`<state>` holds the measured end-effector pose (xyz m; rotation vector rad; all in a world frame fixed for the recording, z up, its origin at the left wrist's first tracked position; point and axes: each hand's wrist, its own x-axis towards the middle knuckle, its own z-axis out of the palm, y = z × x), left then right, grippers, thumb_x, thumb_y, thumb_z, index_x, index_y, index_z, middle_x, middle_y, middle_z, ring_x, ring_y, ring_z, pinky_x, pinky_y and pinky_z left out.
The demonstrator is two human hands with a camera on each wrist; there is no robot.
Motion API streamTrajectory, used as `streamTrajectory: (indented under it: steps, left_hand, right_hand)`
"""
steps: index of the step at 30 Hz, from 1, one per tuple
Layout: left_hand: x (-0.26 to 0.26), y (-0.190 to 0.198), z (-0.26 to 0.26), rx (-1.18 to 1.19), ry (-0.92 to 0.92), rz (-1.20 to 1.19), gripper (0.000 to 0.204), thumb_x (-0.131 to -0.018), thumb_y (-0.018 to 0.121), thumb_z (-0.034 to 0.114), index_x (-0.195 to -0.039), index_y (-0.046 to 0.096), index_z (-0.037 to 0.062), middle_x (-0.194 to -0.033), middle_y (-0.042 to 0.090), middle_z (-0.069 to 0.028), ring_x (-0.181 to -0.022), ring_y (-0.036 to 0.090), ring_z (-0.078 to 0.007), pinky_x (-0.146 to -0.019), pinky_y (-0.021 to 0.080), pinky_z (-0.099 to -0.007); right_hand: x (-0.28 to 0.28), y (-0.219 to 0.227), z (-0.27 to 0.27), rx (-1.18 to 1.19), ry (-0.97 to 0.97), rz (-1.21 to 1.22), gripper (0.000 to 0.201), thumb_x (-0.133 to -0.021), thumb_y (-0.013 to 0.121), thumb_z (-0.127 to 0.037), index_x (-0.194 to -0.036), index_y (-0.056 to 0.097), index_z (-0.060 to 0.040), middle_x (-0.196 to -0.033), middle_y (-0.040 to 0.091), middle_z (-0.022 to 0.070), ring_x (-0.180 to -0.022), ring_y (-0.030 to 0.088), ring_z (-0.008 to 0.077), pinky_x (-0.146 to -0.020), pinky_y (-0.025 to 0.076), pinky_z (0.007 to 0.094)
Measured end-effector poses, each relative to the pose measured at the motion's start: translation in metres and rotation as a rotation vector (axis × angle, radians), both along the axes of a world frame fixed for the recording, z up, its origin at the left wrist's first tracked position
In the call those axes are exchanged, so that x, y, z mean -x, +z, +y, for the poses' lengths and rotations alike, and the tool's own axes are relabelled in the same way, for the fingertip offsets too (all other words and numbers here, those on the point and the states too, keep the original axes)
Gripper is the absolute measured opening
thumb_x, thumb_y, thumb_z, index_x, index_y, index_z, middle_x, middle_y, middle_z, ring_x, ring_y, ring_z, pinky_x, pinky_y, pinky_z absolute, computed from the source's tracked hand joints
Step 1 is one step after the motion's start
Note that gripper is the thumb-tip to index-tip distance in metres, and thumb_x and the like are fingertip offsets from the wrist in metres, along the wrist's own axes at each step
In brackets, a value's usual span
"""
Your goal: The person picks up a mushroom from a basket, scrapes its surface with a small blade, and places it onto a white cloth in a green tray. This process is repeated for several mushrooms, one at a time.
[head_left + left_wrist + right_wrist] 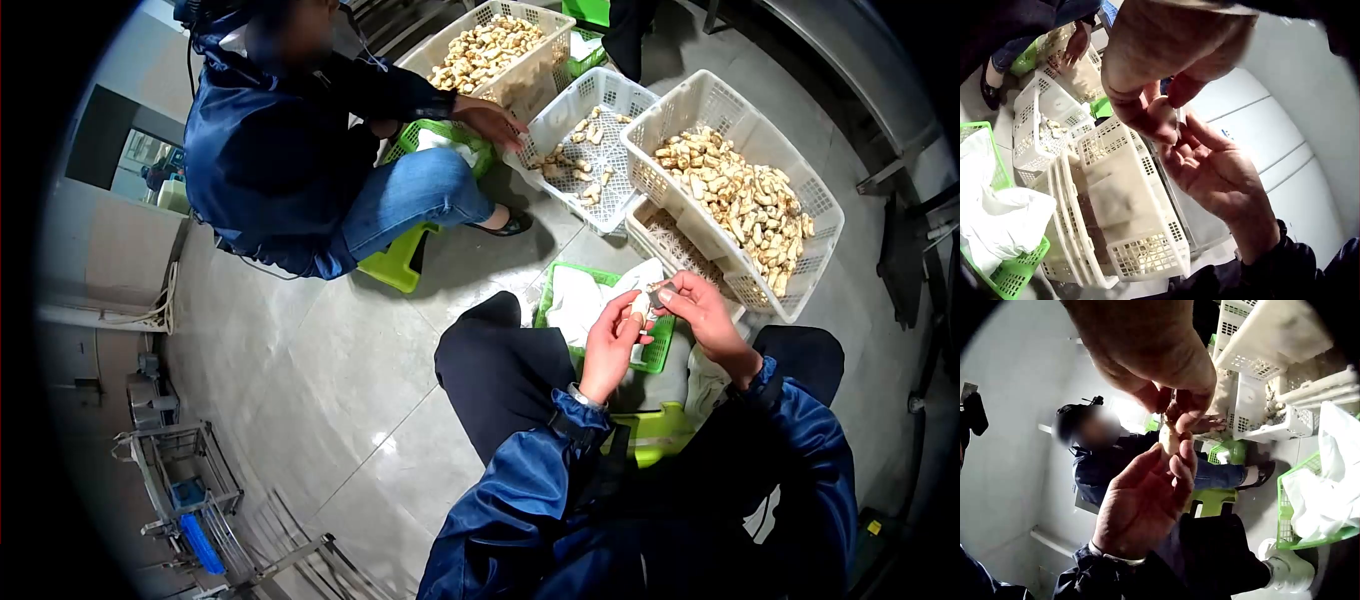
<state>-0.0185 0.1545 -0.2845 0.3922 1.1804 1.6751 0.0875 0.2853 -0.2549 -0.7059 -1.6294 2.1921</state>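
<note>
In front of my knees, my left hand [608, 350] pinches a small pale mushroom [640, 304] between thumb and fingers. My right hand [703, 318] meets it from the other side and grips a small, thin grey blade [661, 288] against the mushroom's upper end. The right wrist view shows the mushroom [1170, 439] upright between both sets of fingertips, its darker end under the right fingers. In the left wrist view, the left fingers cover much of the mushroom [1160, 114]. Below the hands stands a green basket [658, 352] with white cloth or bag in it.
A large white crate [812, 270] heaped with mushrooms [740, 200] tilts on another crate at right. Beside it, a white crate [597, 222] holds fewer. Another full crate [555, 50] is at the back. A person [270, 150] in a blue jacket sits at left on a green stool [392, 265].
</note>
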Motion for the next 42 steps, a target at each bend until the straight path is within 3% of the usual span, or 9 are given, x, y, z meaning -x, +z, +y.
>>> streamTrajectory:
  steps: [4, 6, 10, 17, 20, 28, 30, 34, 42]
  left_hand:
    - [-0.002, -0.001, 0.000, -0.007, -0.016, 0.008, 0.035, -0.093, 0.050, 0.009, -0.126, 0.045, -0.0002, -0.107, 0.058, -0.0090, -0.088, 0.060, -0.0146, -0.073, 0.051, -0.0261]
    - [-0.001, 0.003, 0.001, -0.011, -0.023, -0.011, 0.035, -0.092, 0.050, 0.009, -0.126, 0.046, -0.0003, -0.105, 0.059, -0.0084, -0.089, 0.059, -0.0144, -0.073, 0.051, -0.0255]
    - [-0.001, 0.003, 0.002, -0.023, -0.025, -0.038, 0.035, -0.093, 0.049, 0.009, -0.126, 0.046, -0.0002, -0.106, 0.059, -0.0084, -0.089, 0.060, -0.0144, -0.072, 0.051, -0.0250]
    - [0.000, 0.004, 0.001, -0.015, -0.049, 0.015, 0.035, -0.094, 0.048, 0.010, -0.127, 0.046, -0.0001, -0.107, 0.059, -0.0085, -0.088, 0.059, -0.0144, -0.072, 0.052, -0.0255]
    - [0.001, 0.010, 0.000, 0.004, -0.067, -0.048, 0.034, -0.095, 0.045, 0.012, -0.127, 0.046, 0.0005, -0.107, 0.059, -0.0078, -0.087, 0.059, -0.0140, -0.072, 0.051, -0.0252]
    - [0.003, 0.015, 0.000, 0.043, -0.056, -0.142, 0.035, -0.097, 0.040, 0.018, -0.127, 0.047, 0.0011, -0.105, 0.059, -0.0056, -0.085, 0.057, -0.0117, -0.066, 0.047, -0.0224]
    - [0.003, 0.015, 0.000, 0.074, -0.047, -0.123, 0.035, -0.096, 0.043, 0.019, -0.126, 0.048, 0.0010, -0.104, 0.059, -0.0049, -0.085, 0.057, -0.0110, -0.064, 0.046, -0.0218]
    - [0.001, 0.011, -0.001, 0.086, -0.041, -0.035, 0.036, -0.092, 0.052, 0.012, -0.127, 0.048, 0.0011, -0.101, 0.059, -0.0041, -0.080, 0.056, -0.0091, -0.061, 0.044, -0.0206]
    - [0.001, 0.009, -0.002, 0.027, -0.034, 0.042, 0.038, -0.090, 0.055, 0.007, -0.126, 0.044, 0.0019, -0.096, 0.057, -0.0039, -0.077, 0.059, -0.0102, -0.056, 0.043, -0.0202]
  right_hand:
    - [-0.001, -0.004, 0.004, -0.072, 0.022, -0.022, 0.010, -0.092, 0.052, -0.011, -0.094, 0.053, -0.0010, -0.089, 0.061, 0.0047, -0.081, 0.058, 0.0096, -0.077, 0.049, 0.0243]
    - [0.000, 0.003, 0.004, 0.083, -0.034, -0.030, 0.010, -0.092, 0.052, -0.011, -0.093, 0.052, -0.0010, -0.090, 0.061, 0.0053, -0.081, 0.059, 0.0095, -0.077, 0.050, 0.0240]
    - [-0.001, 0.004, 0.005, 0.157, -0.036, -0.030, 0.012, -0.093, 0.051, -0.013, -0.091, 0.052, -0.0017, -0.091, 0.061, 0.0057, -0.081, 0.059, 0.0098, -0.078, 0.049, 0.0245]
    - [-0.003, -0.002, 0.005, -0.036, 0.026, -0.033, 0.013, -0.092, 0.053, -0.014, -0.093, 0.052, -0.0010, -0.090, 0.061, 0.0066, -0.083, 0.059, 0.0111, -0.079, 0.049, 0.0255]
    - [-0.001, 0.009, 0.005, 0.155, -0.029, -0.039, 0.013, -0.092, 0.053, -0.013, -0.093, 0.052, -0.0007, -0.089, 0.061, 0.0068, -0.083, 0.060, 0.0119, -0.076, 0.050, 0.0253]
    - [-0.002, 0.005, 0.005, 0.045, -0.009, -0.026, 0.011, -0.092, 0.053, -0.012, -0.092, 0.052, -0.0004, -0.088, 0.060, 0.0062, -0.082, 0.059, 0.0113, -0.076, 0.048, 0.0245]
    - [-0.002, 0.006, 0.004, -0.058, 0.025, 0.003, 0.010, -0.092, 0.053, -0.011, -0.092, 0.053, -0.0002, -0.089, 0.059, 0.0058, -0.083, 0.057, 0.0106, -0.078, 0.047, 0.0244]
    - [-0.002, 0.004, 0.001, -0.050, 0.050, 0.039, 0.008, -0.091, 0.054, -0.008, -0.092, 0.052, -0.0001, -0.090, 0.058, 0.0053, -0.086, 0.055, 0.0093, -0.079, 0.045, 0.0243]
    - [0.001, 0.002, 0.005, -0.061, 0.030, -0.050, 0.009, -0.090, 0.055, -0.010, -0.089, 0.052, -0.0008, -0.088, 0.059, 0.0044, -0.081, 0.057, 0.0090, -0.076, 0.047, 0.0235]
